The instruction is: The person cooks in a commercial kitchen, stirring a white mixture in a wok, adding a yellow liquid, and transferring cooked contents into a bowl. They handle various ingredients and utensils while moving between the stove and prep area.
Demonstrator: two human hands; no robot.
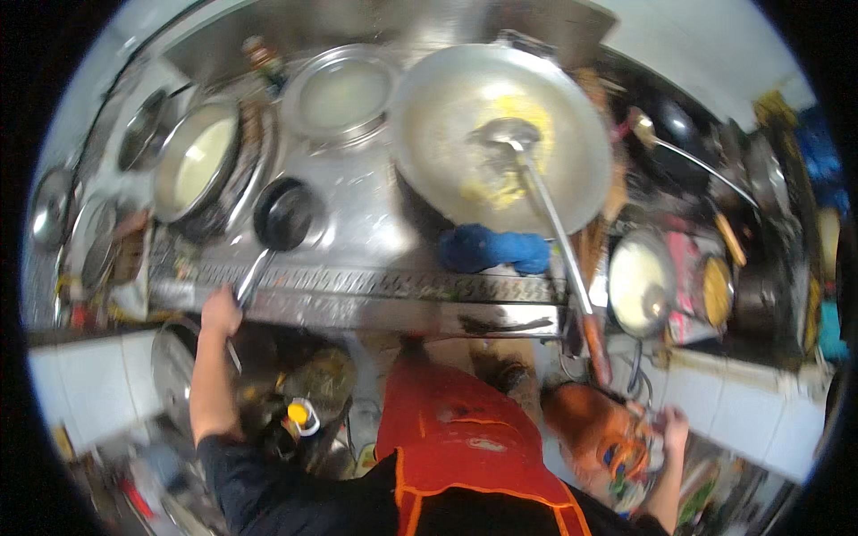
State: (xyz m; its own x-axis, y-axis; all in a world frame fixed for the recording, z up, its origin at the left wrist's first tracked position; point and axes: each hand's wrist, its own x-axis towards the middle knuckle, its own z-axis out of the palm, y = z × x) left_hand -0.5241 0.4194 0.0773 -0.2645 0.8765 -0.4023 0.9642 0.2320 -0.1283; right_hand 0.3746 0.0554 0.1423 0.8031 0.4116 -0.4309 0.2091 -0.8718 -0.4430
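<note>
My left hand (221, 311) is closed around the metal handle of a dark saucepan (288, 213) at the left part of the steel stove top. In front of me sits a large wok (436, 147) with yellow food remains, and a long-handled ladle (553, 214) rests in it, its wooden grip overhanging the stove's front edge. A folded blue cloth (493, 249) touches the wok's near rim. Out to the lower right, my right hand (672, 427) is beside an orange bag (590, 429); blur hides whether its fingers hold anything.
Behind the saucepan stands a round metal pot (345, 94) of cloudy liquid. Another pot (201, 157) with pale liquid is at the left. A bowl of pale liquid (640, 285) with a ladle stands right of the wok. A perforated metal strip (375, 283) runs along the stove front.
</note>
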